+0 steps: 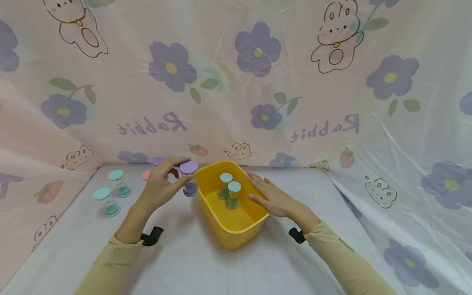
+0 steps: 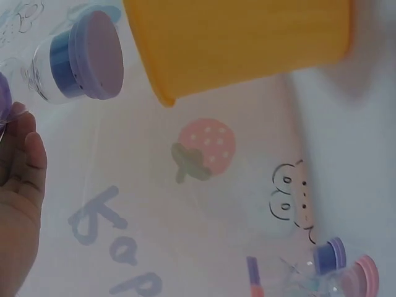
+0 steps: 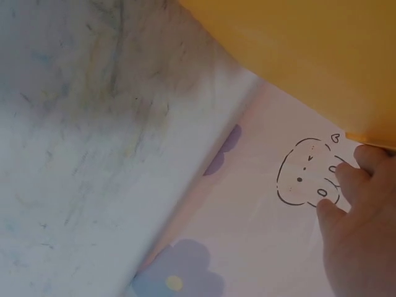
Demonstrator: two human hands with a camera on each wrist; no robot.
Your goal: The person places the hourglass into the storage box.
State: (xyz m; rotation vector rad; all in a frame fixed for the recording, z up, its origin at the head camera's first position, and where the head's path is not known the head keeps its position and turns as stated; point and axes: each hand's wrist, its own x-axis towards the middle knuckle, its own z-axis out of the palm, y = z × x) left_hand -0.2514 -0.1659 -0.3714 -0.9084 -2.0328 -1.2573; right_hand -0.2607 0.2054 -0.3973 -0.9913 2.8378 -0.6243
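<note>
My left hand (image 1: 158,188) pinches the upper part of a purple sand timer (image 1: 190,189) between thumb and fingers, upright beside the left rim of a yellow bin (image 1: 230,241). In the left wrist view that timer (image 2: 60,65) shows a clear waist and purple sand by its cap. Fairly straight fingers of my right hand (image 1: 274,198) rest along the bin's right rim, with the thumb over its inside. Two green sand timers (image 1: 233,200) stand upright inside the bin, side by side.
At the left of the white table stand two teal sand timers (image 1: 112,208). A pink sand timer (image 1: 146,175) and another purple sand timer (image 1: 158,160) are partly hidden behind my left hand. A printed curtain (image 1: 221,102) hangs along the table's back and sides.
</note>
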